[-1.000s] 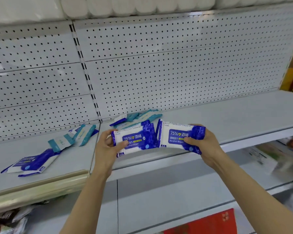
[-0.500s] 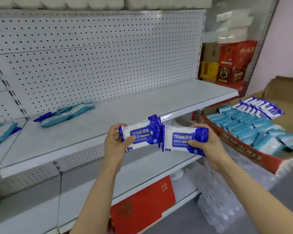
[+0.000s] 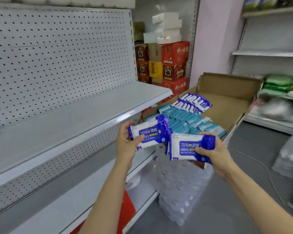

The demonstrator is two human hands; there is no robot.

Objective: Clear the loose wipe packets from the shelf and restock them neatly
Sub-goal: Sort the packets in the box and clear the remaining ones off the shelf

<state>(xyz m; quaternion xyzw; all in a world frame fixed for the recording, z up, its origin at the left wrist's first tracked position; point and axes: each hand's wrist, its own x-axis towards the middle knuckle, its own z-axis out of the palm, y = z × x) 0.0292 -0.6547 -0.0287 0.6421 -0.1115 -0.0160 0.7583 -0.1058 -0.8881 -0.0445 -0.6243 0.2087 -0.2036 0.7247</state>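
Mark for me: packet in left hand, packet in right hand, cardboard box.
Left-hand packet (image 3: 150,135): head view, on its printed blue label.
Right-hand packet (image 3: 189,146): head view, on its front label.
Cardboard box (image 3: 227,105): head view, on its bare inner floor.

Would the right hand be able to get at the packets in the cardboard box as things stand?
Probably yes: nothing stands between the right hand and the open cardboard box, but it already grips a wipe packet.

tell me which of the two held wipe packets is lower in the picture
The packet in the right hand, the right-hand packet. It sits lower than the left-hand packet, gripped by the left hand.
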